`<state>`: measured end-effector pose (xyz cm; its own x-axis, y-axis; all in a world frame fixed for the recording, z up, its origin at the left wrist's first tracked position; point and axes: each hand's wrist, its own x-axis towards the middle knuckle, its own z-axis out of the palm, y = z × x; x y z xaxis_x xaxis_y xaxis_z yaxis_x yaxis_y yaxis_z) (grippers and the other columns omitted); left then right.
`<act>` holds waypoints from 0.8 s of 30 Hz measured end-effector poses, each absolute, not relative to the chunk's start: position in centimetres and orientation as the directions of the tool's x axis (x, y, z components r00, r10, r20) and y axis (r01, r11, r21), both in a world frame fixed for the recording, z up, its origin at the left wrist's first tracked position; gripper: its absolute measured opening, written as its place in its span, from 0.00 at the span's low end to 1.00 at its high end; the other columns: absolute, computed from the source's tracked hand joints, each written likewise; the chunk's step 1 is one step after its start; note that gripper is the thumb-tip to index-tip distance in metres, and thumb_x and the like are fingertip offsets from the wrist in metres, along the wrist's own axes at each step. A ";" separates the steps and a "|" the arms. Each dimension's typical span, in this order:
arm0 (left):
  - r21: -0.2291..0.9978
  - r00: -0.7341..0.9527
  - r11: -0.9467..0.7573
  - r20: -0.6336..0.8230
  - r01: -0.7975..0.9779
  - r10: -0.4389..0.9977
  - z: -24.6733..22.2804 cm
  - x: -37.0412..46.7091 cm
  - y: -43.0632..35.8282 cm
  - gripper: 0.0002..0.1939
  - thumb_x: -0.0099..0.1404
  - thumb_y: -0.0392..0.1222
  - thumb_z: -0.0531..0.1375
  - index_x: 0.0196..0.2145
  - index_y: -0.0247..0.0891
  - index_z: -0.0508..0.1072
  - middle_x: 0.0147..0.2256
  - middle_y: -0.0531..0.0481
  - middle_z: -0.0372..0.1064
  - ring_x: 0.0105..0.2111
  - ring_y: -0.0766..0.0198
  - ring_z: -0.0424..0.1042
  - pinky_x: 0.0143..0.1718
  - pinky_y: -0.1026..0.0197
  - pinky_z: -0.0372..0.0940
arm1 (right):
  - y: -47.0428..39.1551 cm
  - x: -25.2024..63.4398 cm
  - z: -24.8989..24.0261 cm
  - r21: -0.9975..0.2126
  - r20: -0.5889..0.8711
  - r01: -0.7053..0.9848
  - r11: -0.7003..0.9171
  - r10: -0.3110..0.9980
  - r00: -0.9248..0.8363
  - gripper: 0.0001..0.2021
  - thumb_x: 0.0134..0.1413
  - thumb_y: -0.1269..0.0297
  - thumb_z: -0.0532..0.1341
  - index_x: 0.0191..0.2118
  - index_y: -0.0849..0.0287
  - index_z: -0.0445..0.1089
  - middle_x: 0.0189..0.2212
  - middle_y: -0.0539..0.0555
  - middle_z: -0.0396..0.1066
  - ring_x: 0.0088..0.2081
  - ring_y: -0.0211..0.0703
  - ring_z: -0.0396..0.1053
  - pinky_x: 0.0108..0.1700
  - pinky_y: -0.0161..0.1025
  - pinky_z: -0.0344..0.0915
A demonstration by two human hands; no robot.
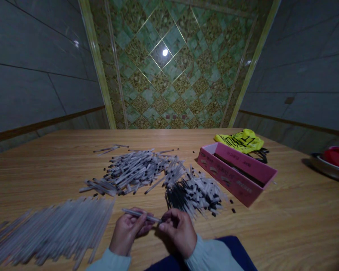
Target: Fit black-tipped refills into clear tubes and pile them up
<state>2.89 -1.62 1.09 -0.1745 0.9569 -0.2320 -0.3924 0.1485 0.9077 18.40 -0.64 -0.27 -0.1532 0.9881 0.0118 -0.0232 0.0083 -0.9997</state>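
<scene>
My left hand (pixel 127 230) is closed around a slim clear pen (pixel 132 212), which lies nearly level and points right. At its right end the fingertips of my right hand (pixel 182 230) pinch together; any small part between them is hidden. Left of my hands, long clear tubes (pixel 53 229) lie side by side in a broad layer. Beyond my hands rises a heap of clear pens with black ends (pixel 138 169). Closer to my right hand are thin black-ended refills (pixel 176 195) and a pile of short whitish pieces (pixel 205 190) mixed with black ones.
A long open pink box (pixel 234 177) stands at the right, angled across the wooden table (pixel 293 222). Behind it lie a yellow bag (pixel 240 141) and something black. A metal basin (pixel 330 171) with a red item sits at the far right. Small black caps (pixel 233 210) are scattered nearby.
</scene>
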 end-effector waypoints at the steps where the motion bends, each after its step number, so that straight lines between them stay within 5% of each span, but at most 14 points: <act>1: 0.909 -0.169 0.151 -0.231 -0.388 0.958 1.1 2.9 -1.6 0.22 0.37 0.46 0.71 0.26 0.33 0.68 0.24 0.42 0.77 0.22 0.59 0.75 0.24 0.64 0.71 | -0.6 18.4 -0.3 -1.000 -0.004 -0.019 -0.008 0.984 -0.179 0.18 0.35 0.52 0.67 0.24 0.64 0.66 0.15 0.47 0.62 0.17 0.32 0.59 0.18 0.29 0.54; 5: 0.910 -0.170 0.154 -0.234 -0.385 0.957 1.0 2.8 -1.6 0.22 0.37 0.46 0.71 0.26 0.33 0.67 0.24 0.42 0.76 0.23 0.59 0.75 0.24 0.64 0.71 | -0.7 18.5 -0.3 -0.997 -0.045 -0.050 -0.062 0.958 -0.283 0.20 0.45 0.46 0.59 0.23 0.63 0.64 0.14 0.50 0.65 0.14 0.33 0.58 0.16 0.31 0.53; 10: 0.905 -0.184 0.147 -0.236 -0.398 0.954 1.0 2.7 -1.5 0.23 0.36 0.46 0.72 0.27 0.33 0.67 0.24 0.43 0.76 0.22 0.59 0.75 0.24 0.63 0.71 | -0.7 18.7 0.3 -0.997 0.075 -0.006 0.075 0.980 -0.186 0.14 0.35 0.59 0.68 0.26 0.63 0.67 0.18 0.46 0.62 0.21 0.31 0.56 0.22 0.29 0.51; 15: 0.908 -0.185 0.148 -0.236 -0.391 0.954 1.0 2.7 -1.5 0.23 0.36 0.46 0.72 0.26 0.33 0.67 0.24 0.43 0.76 0.23 0.59 0.75 0.25 0.63 0.71 | -0.8 18.7 0.2 -0.999 0.033 0.017 0.038 0.968 -0.248 0.15 0.45 0.53 0.61 0.23 0.63 0.65 0.16 0.48 0.62 0.19 0.33 0.57 0.20 0.31 0.52; 20: 0.911 -0.199 0.125 -0.217 -0.394 0.956 1.1 2.7 -1.5 0.23 0.37 0.46 0.71 0.26 0.33 0.67 0.24 0.42 0.76 0.22 0.59 0.75 0.23 0.64 0.71 | -0.8 18.7 0.0 -0.995 0.102 0.000 0.104 0.979 -0.179 0.14 0.36 0.59 0.68 0.28 0.62 0.67 0.19 0.46 0.61 0.21 0.32 0.56 0.22 0.29 0.52; 24: 0.910 -0.196 0.137 -0.228 -0.391 0.954 0.8 2.6 -1.5 0.23 0.37 0.47 0.71 0.27 0.33 0.67 0.24 0.42 0.76 0.23 0.58 0.75 0.23 0.63 0.71 | -0.6 18.8 -0.6 -0.998 0.054 -0.003 0.055 0.961 -0.273 0.16 0.49 0.52 0.58 0.26 0.63 0.66 0.17 0.48 0.62 0.18 0.33 0.58 0.20 0.31 0.53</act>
<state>2.64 -1.46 0.78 -0.1962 0.9538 -0.2277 -0.3908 0.1369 0.9102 18.82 -0.59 -0.65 -0.2728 0.9606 0.0540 -0.0029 0.0553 -0.9985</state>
